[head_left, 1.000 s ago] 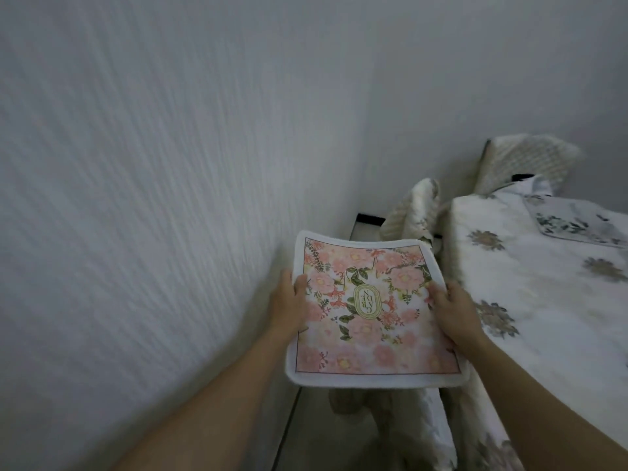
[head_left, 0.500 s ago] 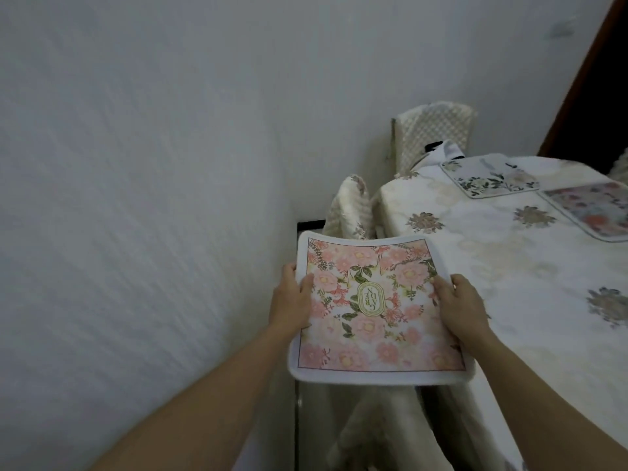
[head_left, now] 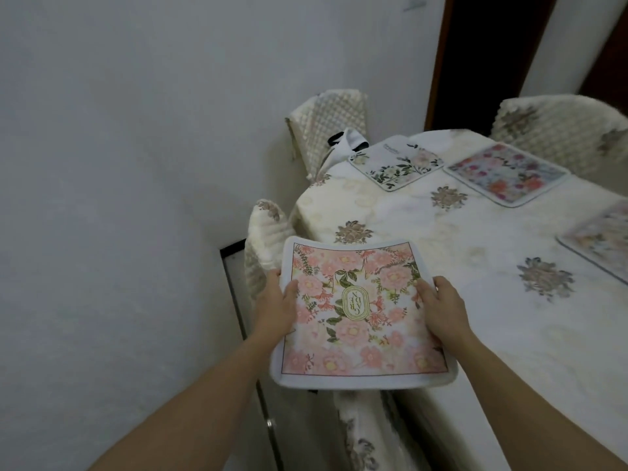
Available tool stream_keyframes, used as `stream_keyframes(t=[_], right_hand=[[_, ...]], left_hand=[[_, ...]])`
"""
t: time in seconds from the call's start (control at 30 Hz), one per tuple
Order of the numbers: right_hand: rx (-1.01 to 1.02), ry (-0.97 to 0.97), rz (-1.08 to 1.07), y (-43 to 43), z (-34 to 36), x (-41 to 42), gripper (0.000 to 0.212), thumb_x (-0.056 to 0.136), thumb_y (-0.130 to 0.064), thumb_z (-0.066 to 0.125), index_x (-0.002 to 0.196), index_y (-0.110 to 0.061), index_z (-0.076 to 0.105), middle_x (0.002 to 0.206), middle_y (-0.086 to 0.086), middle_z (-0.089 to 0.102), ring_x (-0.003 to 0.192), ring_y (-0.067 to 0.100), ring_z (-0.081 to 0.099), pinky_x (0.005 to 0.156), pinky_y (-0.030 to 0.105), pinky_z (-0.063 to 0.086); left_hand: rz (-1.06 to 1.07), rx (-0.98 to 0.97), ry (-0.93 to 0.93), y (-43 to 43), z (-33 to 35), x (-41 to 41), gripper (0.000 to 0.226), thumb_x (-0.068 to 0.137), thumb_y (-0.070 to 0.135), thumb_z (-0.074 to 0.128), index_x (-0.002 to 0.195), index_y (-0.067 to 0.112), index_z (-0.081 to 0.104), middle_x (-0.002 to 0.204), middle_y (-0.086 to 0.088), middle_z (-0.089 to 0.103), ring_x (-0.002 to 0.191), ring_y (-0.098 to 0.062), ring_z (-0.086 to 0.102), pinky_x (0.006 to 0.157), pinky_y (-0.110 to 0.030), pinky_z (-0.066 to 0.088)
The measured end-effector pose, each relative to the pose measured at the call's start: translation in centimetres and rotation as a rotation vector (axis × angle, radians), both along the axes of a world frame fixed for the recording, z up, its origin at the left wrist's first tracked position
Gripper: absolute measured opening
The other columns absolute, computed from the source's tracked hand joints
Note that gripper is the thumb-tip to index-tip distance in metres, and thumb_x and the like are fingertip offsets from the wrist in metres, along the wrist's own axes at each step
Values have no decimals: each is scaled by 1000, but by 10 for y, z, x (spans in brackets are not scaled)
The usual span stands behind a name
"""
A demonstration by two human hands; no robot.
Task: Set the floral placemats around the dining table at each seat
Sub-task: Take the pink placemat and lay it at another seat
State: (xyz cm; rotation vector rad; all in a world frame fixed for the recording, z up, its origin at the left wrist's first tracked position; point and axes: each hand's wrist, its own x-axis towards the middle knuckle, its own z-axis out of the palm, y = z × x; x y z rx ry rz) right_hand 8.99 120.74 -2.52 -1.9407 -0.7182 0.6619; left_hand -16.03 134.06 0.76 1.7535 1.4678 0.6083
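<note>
I hold a pink floral placemat [head_left: 356,321] with a white border flat in the air, over the near left corner of the dining table [head_left: 475,300]. My left hand [head_left: 277,300] grips its left edge, my right hand [head_left: 441,305] its right edge. Three other placemats lie on the cream flowered tablecloth: a white and green one [head_left: 396,164] at the far corner, a multicoloured one [head_left: 506,173] beside it, and one partly cut off at the right edge [head_left: 601,243].
A white wall [head_left: 136,164] runs close along the left. Quilted cream chairs stand at the far corner [head_left: 329,127], the far right [head_left: 557,127] and the table's left side [head_left: 268,232]. A dark doorway [head_left: 482,59] lies beyond.
My view has swung right and up, so more of the table and its laid placemats shows. The held placemat has come over the table's corner, both hands still on it.
</note>
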Motion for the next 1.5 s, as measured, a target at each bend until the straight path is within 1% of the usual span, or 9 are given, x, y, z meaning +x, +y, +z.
stream_keyframes(t=[0.23, 0.47, 0.6, 0.8, 0.9, 0.97, 1.03, 1.17, 1.5], right_hand=[[-18, 9, -190, 2, 0, 43, 31, 101, -34, 46, 89, -6, 53, 83, 6, 65, 76, 23, 63, 61, 35, 48], [-72, 5, -437, 11, -10, 61, 32, 101, -33, 45, 78, -10, 45, 72, 2, 55, 62, 17, 52, 52, 30, 35], [-120, -3, -605, 27, -16, 58, 32, 102, -32, 44, 78, -11, 43, 71, -1, 55, 60, 14, 50, 50, 28, 32], [-188, -4, -832, 51, -13, 44, 31, 102, -33, 44, 88, -6, 52, 78, -1, 61, 69, 17, 57, 53, 29, 36], [-201, 3, -933, 58, -14, 42, 30, 102, -36, 43, 91, -10, 54, 82, 1, 64, 74, 17, 60, 58, 30, 43], [-204, 6, -994, 59, -17, 41, 29, 102, -37, 43, 92, -12, 54, 83, 1, 64, 75, 18, 61, 60, 31, 45], [-205, 2, -1037, 63, -18, 39, 30, 102, -36, 43, 90, -11, 53, 81, 1, 63, 73, 18, 60, 59, 31, 43], [-230, 4, -1071, 81, -25, 31, 33, 103, -34, 42, 89, -6, 50, 77, 2, 59, 67, 15, 55, 53, 29, 34], [-243, 57, -1027, 177, -75, 30, 32, 103, -40, 37, 97, -11, 50, 86, 3, 61, 71, 18, 57, 57, 32, 42]], left_hand=[[-189, 10, 43, 45, -8, 70, 25, 101, 36, 45, 123, 24, 44, 109, 0, 66, 91, -19, 66, 79, -43, 56], [-423, -38, 33, 104, -39, 143, 33, 102, 34, 45, 132, 21, 41, 111, -1, 65, 87, -16, 65, 75, -39, 56], [-616, 8, 24, 146, -58, 186, 34, 102, 32, 45, 132, 16, 45, 116, 2, 56, 103, -19, 56, 84, -35, 47], [-863, -47, -12, 188, -65, 230, 43, 103, 34, 43, 140, 13, 36, 107, 2, 56, 94, -15, 54, 81, -34, 45], [-953, -56, 2, 201, -66, 253, 44, 103, 35, 42, 142, 14, 34, 94, 9, 54, 75, -6, 51, 69, -30, 40], [-1014, -44, 28, 206, -67, 268, 45, 103, 38, 40, 141, 15, 34, 94, 3, 59, 72, -8, 53, 67, -31, 40], [-1060, -23, 47, 209, -68, 279, 44, 103, 38, 40, 139, 13, 35, 82, -1, 60, 65, -16, 56, 58, -32, 40], [-1079, -18, 91, 224, -75, 286, 36, 104, 36, 40, 131, 12, 39, 65, -1, 53, 54, -14, 48, 49, -28, 33], [-1074, -9, 137, 329, -113, 291, 22, 104, 34, 38, 102, 13, 44, 73, -4, 57, 60, -21, 51, 53, -31, 35]])
